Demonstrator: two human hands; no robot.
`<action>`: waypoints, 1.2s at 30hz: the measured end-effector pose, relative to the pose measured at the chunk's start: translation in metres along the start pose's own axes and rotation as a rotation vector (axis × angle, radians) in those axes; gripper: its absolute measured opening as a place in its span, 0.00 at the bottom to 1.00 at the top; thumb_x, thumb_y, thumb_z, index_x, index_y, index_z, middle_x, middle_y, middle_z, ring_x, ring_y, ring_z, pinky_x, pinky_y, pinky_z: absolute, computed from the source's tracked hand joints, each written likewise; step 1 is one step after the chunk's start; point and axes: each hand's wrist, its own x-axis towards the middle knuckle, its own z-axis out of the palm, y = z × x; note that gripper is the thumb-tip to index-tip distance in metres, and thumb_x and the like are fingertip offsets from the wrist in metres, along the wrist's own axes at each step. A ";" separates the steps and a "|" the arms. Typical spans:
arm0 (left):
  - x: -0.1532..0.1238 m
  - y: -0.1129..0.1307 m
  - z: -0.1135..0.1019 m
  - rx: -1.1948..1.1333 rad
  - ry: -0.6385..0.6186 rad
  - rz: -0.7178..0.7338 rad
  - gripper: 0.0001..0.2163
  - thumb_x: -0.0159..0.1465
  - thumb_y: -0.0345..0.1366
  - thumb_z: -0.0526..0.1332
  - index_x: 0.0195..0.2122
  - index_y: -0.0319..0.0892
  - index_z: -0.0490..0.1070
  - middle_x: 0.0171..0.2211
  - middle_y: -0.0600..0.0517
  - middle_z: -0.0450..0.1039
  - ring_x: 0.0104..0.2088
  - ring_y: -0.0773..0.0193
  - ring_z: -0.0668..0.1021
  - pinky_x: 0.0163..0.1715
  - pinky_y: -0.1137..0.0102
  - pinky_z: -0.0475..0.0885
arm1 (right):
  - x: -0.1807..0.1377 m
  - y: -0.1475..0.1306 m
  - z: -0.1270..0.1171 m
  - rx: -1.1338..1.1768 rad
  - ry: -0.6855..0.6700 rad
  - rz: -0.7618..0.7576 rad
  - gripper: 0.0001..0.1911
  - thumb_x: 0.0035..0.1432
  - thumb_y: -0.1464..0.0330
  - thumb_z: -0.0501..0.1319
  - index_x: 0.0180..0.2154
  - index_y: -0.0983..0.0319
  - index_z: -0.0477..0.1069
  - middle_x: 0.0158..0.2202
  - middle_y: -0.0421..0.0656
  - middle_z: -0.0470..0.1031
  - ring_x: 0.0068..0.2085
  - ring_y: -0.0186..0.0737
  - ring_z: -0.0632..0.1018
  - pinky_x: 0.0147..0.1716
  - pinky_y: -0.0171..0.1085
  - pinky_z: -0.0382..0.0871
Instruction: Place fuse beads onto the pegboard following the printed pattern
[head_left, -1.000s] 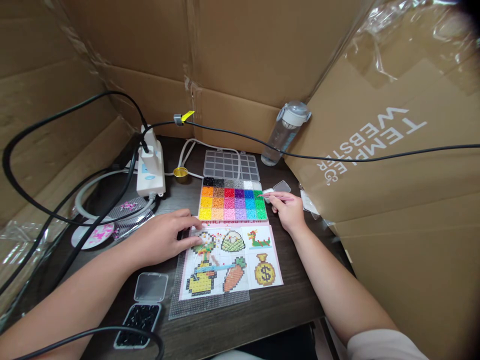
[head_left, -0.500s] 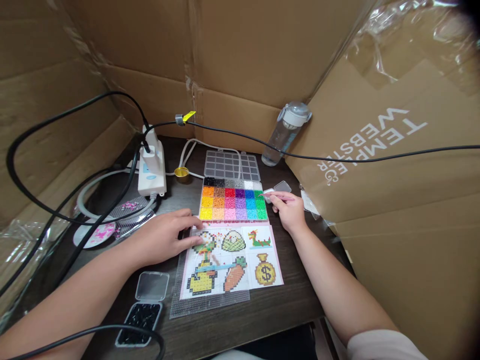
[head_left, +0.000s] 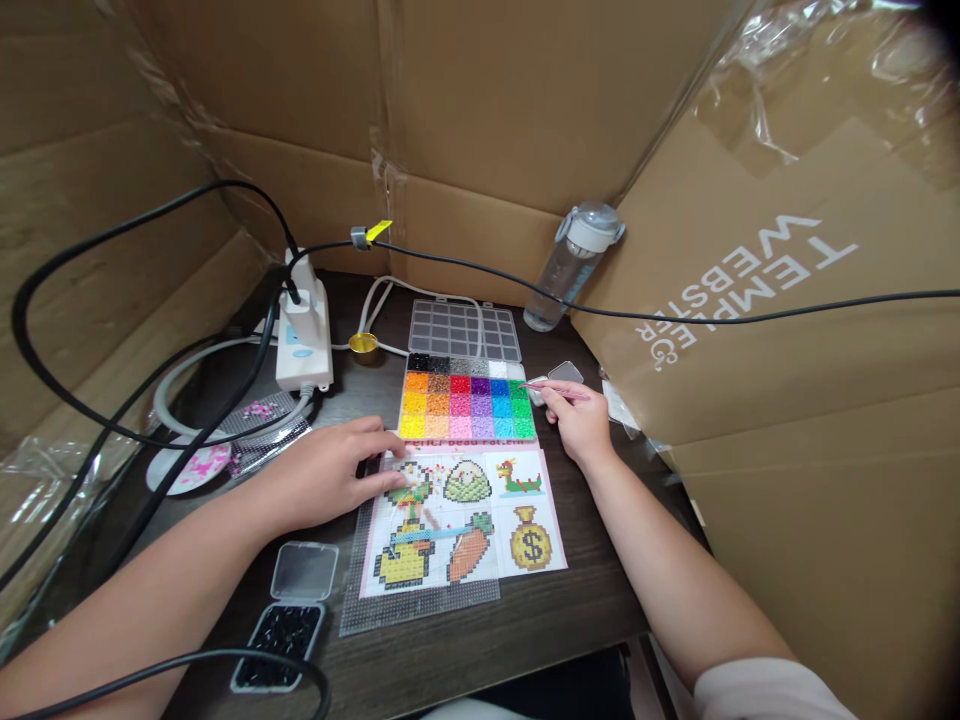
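Observation:
Pink tweezers (head_left: 559,390) are pinched in my right hand (head_left: 581,420), their tips at the green beads (head_left: 519,392) on the right side of the bead box (head_left: 469,400). Several colours of small beads fill the box's compartments, and its clear lid (head_left: 465,332) lies opened behind it. My left hand (head_left: 349,470) rests with fingers apart on the left edge of the bead pattern sheet (head_left: 517,520). Over part of the sheet lies a clear pegboard (head_left: 420,608), with loose coloured beads scattered near my left fingertips. Whether a bead sits in the tweezer tips is too small to tell.
At left stand a white power strip (head_left: 304,345) and a white dish with pink beads (head_left: 187,468). Nearer is a small case of black pieces (head_left: 277,645). A water bottle (head_left: 570,265) stands at the back; a black cable (head_left: 480,266) crosses above. Cardboard walls surround the table.
The tweezers have shifted very slightly at the green compartment. My left hand and the other things stay where they were.

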 end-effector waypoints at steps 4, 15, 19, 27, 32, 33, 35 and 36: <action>0.000 0.000 0.000 0.007 -0.004 -0.005 0.15 0.67 0.52 0.60 0.47 0.51 0.78 0.41 0.51 0.76 0.37 0.59 0.78 0.37 0.67 0.66 | 0.000 0.000 0.000 0.001 0.002 0.003 0.10 0.51 0.65 0.70 0.34 0.63 0.85 0.31 0.47 0.85 0.19 0.29 0.66 0.19 0.34 0.58; 0.000 0.001 -0.001 0.004 0.002 -0.005 0.15 0.67 0.52 0.61 0.47 0.52 0.79 0.41 0.51 0.76 0.37 0.59 0.79 0.36 0.67 0.66 | 0.000 -0.002 0.002 0.019 0.041 0.024 0.09 0.49 0.64 0.71 0.32 0.63 0.84 0.31 0.48 0.85 0.19 0.29 0.66 0.19 0.34 0.60; 0.000 0.002 -0.001 0.002 0.004 -0.006 0.15 0.66 0.52 0.61 0.46 0.51 0.79 0.41 0.51 0.76 0.38 0.59 0.79 0.36 0.67 0.66 | 0.000 -0.003 0.002 0.022 0.047 0.027 0.10 0.48 0.63 0.71 0.31 0.63 0.84 0.32 0.49 0.85 0.19 0.29 0.66 0.19 0.35 0.60; 0.000 0.002 -0.001 0.005 -0.001 -0.001 0.15 0.67 0.52 0.61 0.46 0.51 0.79 0.41 0.51 0.76 0.37 0.59 0.79 0.37 0.66 0.67 | 0.000 -0.002 0.002 0.003 0.039 0.025 0.11 0.48 0.63 0.70 0.32 0.63 0.84 0.32 0.49 0.85 0.19 0.29 0.66 0.19 0.35 0.60; 0.000 0.000 -0.001 0.002 0.013 0.012 0.15 0.67 0.53 0.61 0.46 0.51 0.79 0.41 0.50 0.77 0.37 0.59 0.79 0.36 0.66 0.68 | 0.000 -0.003 0.001 -0.022 0.014 0.025 0.11 0.50 0.63 0.70 0.34 0.63 0.85 0.31 0.48 0.84 0.19 0.29 0.65 0.19 0.35 0.59; 0.000 0.000 -0.001 -0.001 0.019 0.017 0.15 0.67 0.52 0.61 0.46 0.51 0.79 0.41 0.50 0.77 0.37 0.59 0.79 0.36 0.66 0.68 | 0.000 -0.003 0.001 -0.027 0.012 0.024 0.12 0.50 0.63 0.70 0.34 0.63 0.85 0.31 0.48 0.84 0.19 0.29 0.66 0.19 0.35 0.59; 0.000 0.000 -0.001 -0.005 0.028 0.024 0.15 0.66 0.52 0.62 0.46 0.51 0.80 0.40 0.50 0.77 0.36 0.60 0.79 0.35 0.67 0.67 | -0.001 -0.003 0.001 -0.034 0.010 0.023 0.12 0.50 0.63 0.70 0.34 0.64 0.85 0.31 0.48 0.84 0.19 0.30 0.66 0.19 0.35 0.60; 0.000 0.000 -0.001 -0.006 0.030 0.025 0.15 0.66 0.52 0.62 0.46 0.51 0.80 0.40 0.50 0.77 0.36 0.60 0.79 0.35 0.67 0.67 | -0.001 -0.003 0.001 -0.036 0.009 0.022 0.12 0.50 0.62 0.70 0.34 0.64 0.85 0.31 0.48 0.84 0.20 0.30 0.66 0.19 0.35 0.60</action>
